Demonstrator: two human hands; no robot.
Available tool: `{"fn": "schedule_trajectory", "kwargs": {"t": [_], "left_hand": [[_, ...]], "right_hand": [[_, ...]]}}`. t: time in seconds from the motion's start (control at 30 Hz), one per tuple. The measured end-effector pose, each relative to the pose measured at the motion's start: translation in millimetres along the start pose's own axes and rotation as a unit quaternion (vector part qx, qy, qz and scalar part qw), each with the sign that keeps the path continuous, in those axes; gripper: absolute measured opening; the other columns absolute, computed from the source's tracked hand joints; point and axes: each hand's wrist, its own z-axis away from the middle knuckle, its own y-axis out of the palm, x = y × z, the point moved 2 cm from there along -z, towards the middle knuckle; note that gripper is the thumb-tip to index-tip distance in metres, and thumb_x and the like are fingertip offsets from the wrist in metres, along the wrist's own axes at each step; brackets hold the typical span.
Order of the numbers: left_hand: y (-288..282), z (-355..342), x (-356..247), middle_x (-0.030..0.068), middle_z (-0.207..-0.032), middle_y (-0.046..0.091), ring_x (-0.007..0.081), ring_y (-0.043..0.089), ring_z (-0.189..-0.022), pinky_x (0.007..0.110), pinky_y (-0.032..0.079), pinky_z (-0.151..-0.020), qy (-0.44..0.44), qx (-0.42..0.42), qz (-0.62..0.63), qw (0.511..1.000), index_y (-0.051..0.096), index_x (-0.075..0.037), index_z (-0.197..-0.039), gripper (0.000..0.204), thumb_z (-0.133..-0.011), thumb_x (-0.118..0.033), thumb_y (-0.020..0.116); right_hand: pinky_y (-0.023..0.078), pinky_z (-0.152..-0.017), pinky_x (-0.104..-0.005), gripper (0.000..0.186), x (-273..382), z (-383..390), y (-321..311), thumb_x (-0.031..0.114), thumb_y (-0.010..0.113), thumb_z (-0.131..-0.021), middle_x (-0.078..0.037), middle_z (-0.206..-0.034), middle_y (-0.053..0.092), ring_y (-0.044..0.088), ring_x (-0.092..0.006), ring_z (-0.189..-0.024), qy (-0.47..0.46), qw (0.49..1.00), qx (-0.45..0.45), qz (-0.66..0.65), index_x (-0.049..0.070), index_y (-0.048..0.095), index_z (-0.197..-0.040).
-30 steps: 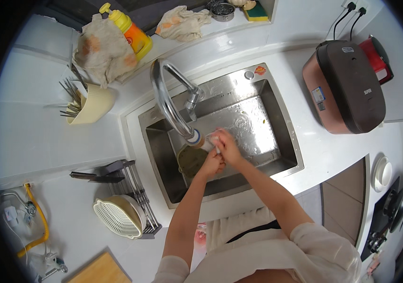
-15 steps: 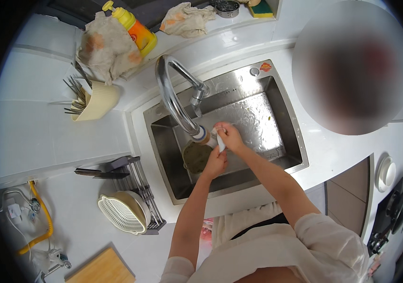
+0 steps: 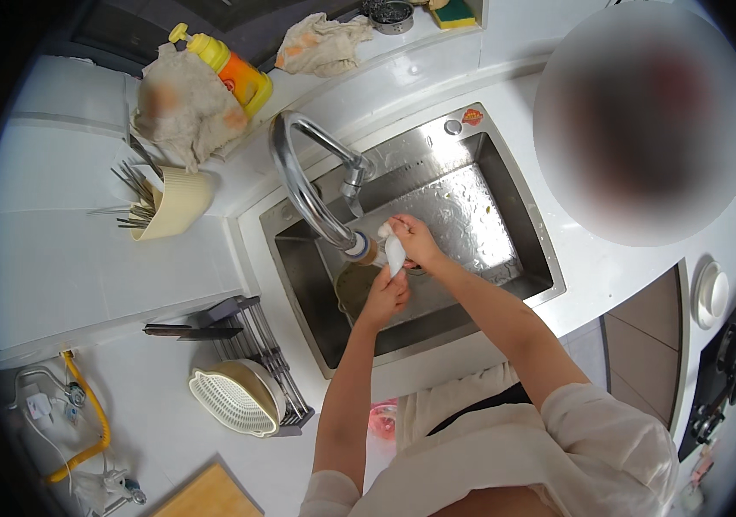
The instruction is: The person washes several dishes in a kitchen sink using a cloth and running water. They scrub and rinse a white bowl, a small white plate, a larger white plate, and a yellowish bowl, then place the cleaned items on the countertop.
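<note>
Over the steel sink point(image 3: 463, 207), both my hands are closed on a small white spoon point(image 3: 396, 254). My left hand point(image 3: 385, 297) grips its lower end, nearest to me. At the upper end, the fingers of my right hand point(image 3: 415, 241) are wrapped round it, with a bit of white material point(image 3: 384, 231) showing at their tips; its kind is unclear. Just left of the spoon is the spout end of the chrome faucet point(image 3: 358, 247). Below that, a round, dull olive-brown vessel point(image 3: 353, 293) sits in the sink, partly hidden by the spout and my left hand.
Left of the sink stand a dish rack point(image 3: 269, 362) with a white colander point(image 3: 234, 403), and a cream utensil holder point(image 3: 180, 205). Along the back ledge are a yellow-orange pump bottle point(image 3: 234, 73) and cloths point(image 3: 325, 45). A cutting board point(image 3: 208, 495) lies at lower left.
The view has shifted slightly. More of the white spoon shows between my hands, and my left fingers have moved a little lower along it. Both hands keep their hold.
</note>
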Motion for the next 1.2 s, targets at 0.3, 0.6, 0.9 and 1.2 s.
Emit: {"fn": "schedule_trajectory", "kwargs": {"t": [0.3,0.6,0.9,1.2], "left_hand": [[-34,-20,7,-0.0034,-0.061,0.040,0.0031,0.031,-0.046,0.018,0.021,-0.039,0.000,-0.013,0.159,0.987,0.053,-0.006,-0.095,0.027,-0.092,-0.029,0.039],[-13,-21,22,-0.0040,-0.045,0.030,0.0068,0.024,-0.035,0.023,0.015,-0.033,0.029,-0.099,0.001,0.995,0.034,-0.013,-0.056,0.055,-0.090,-0.054,0.024],[1,-39,-2,0.0026,-0.081,0.052,0.0125,0.051,-0.072,0.026,0.042,-0.060,0.073,-0.136,0.175,0.972,0.050,-0.011,-0.103,0.037,-0.093,-0.043,0.034],[10,-46,-34,0.0055,-0.078,0.057,0.0280,0.053,-0.102,0.038,0.040,-0.090,0.037,-0.061,0.352,0.933,0.046,-0.004,-0.115,0.052,-0.091,-0.046,0.027]], "right_hand": [[0.040,-0.071,-0.0310,0.021,-27,0,-10,0.019,0.047,-0.088,-0.008,-0.091,0.054,0.046,-0.0178,-0.079,-0.241,0.958,-0.089,0.127,0.002,0.055,-0.097],[0.039,-0.074,-0.0358,0.016,-2,1,-1,0.011,0.054,-0.080,-0.017,-0.089,0.057,0.046,-0.0290,-0.081,-0.285,0.920,-0.143,0.227,0.002,0.062,-0.091],[0.040,-0.077,-0.0411,0.025,24,43,27,0.013,0.057,-0.076,-0.016,-0.098,0.047,0.046,-0.0353,-0.091,-0.277,0.879,-0.213,0.324,0.007,0.053,-0.100],[0.046,-0.069,-0.0386,0.026,21,72,26,0.016,0.056,-0.074,-0.009,-0.099,0.051,0.052,-0.0306,-0.087,-0.258,0.872,-0.088,0.406,0.010,0.050,-0.099]]}}
